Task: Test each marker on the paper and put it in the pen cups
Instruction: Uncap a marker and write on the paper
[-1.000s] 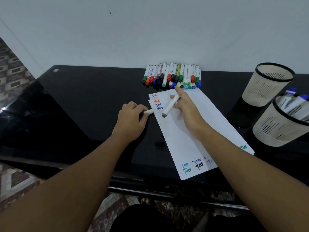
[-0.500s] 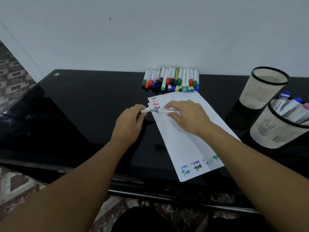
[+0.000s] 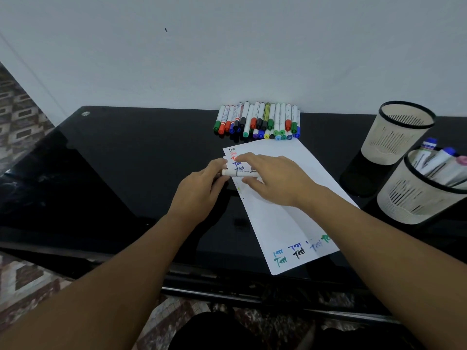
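Mid-frame, over the paper point(image 3: 283, 210)'s upper left corner: right hand point(image 3: 275, 180) pinches the marker point(image 3: 240, 173) barrel, left hand point(image 3: 202, 190) grips its cap end. Prob capping after the test. Next: carry it w/ right hand to the pen cups point(image 3: 414, 205), right edge.

Both hands, left point(image 3: 199, 192) & right point(image 3: 275, 180), hold white marker point(image 3: 240, 172) horiz. over paper point(image 3: 280, 218).

Glossy black table top point(image 3: 126, 160) — matt white paper point(image 3: 278, 223), slotted plastic pen cups point(image 3: 396, 137), smooth-barrelled markers point(image 3: 257, 120).
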